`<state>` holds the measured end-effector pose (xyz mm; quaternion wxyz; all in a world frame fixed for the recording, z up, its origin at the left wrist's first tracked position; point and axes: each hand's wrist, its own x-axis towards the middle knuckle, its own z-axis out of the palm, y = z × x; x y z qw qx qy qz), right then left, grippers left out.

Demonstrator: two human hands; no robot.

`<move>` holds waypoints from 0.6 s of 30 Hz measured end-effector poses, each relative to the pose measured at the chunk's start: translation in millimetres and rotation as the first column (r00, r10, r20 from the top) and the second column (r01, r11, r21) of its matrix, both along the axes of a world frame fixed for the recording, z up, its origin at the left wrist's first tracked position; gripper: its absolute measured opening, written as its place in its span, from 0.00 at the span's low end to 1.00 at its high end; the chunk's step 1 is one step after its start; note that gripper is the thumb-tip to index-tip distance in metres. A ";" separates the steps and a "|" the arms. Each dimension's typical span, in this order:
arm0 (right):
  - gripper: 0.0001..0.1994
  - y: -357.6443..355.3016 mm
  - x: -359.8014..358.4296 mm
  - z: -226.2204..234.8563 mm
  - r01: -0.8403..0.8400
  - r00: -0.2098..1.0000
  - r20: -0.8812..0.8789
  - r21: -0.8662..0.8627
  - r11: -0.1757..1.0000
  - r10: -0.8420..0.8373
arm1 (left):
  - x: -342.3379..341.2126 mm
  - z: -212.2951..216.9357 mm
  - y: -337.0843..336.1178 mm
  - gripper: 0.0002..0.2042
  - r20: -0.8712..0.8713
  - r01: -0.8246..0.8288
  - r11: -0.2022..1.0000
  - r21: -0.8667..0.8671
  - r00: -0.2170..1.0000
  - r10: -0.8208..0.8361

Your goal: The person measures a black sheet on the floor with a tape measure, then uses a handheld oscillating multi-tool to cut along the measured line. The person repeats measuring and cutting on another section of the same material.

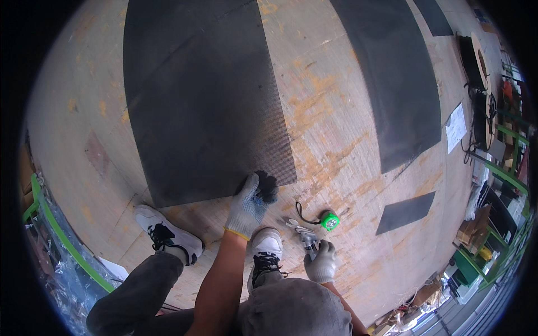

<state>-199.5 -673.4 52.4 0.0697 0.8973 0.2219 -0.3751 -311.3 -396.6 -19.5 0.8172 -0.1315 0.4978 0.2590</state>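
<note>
A large black mesh sheet [207, 106] lies flat on the wooden surface. At its near edge, close to the right corner, is my left hand [249, 201], in a pale knit glove with blue dots and dark fingertips. Its fingers are curled together, and what they pinch, if anything, is hidden. My right hand [322, 263], in a white glove, is closed round a grey metallic tool [307, 239] whose kind I cannot make out. Beyond that hand sits a green tape measure [329, 220] with a black wrist strap.
Another long black sheet [398, 84] and a small dark offcut [406, 213] lie to the right. White paper [456, 127] and black reels [478, 61] are at the far right. A green-framed rack [507, 173] stands there. My shoes [168, 232] are on the wooden surface.
</note>
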 end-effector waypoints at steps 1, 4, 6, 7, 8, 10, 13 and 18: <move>0.31 -13.6 -6.0 -9.2 -0.010 1.000 -0.001 0.023 1.000 0.010 | -0.9 0.5 0.8 0.11 0.025 0.019 1.000 0.002 0.999 -0.019; 0.32 -36.6 -17.2 -34.5 -0.064 0.996 0.074 0.075 0.995 0.059 | -4.1 2.3 0.8 0.13 0.027 0.070 0.998 0.006 0.997 -0.070; 0.31 -37.1 -15.6 -43.5 0.030 0.999 0.042 0.019 0.999 -0.031 | -4.4 1.6 2.5 0.14 0.033 0.059 0.997 0.050 0.998 -0.061; 0.28 -35.3 -13.1 -42.1 0.037 0.997 0.065 0.047 0.998 -0.040 | -4.3 1.0 3.1 0.14 0.010 0.055 0.998 0.008 0.998 -0.055; 0.26 -33.2 -9.1 -36.2 0.056 0.998 -0.019 -0.002 0.998 -0.056 | -4.0 0.3 3.5 0.13 0.015 0.041 0.999 0.001 0.999 -0.041; 0.22 -23.7 9.1 -20.0 0.072 0.980 -0.181 -0.083 0.994 -0.086 | -2.9 -2.2 5.5 0.12 0.031 0.034 0.999 0.013 0.999 -0.035; 0.22 -6.0 24.5 20.5 0.242 0.824 -0.499 -0.117 0.963 -0.268 | -4.3 -3.1 3.5 0.11 0.016 0.044 0.999 0.028 0.999 -0.045; 0.20 50.6 33.1 66.6 0.405 0.582 -0.728 -0.126 0.906 -0.361 | -6.3 -6.7 1.0 0.11 -0.030 0.055 0.998 0.029 0.998 -0.054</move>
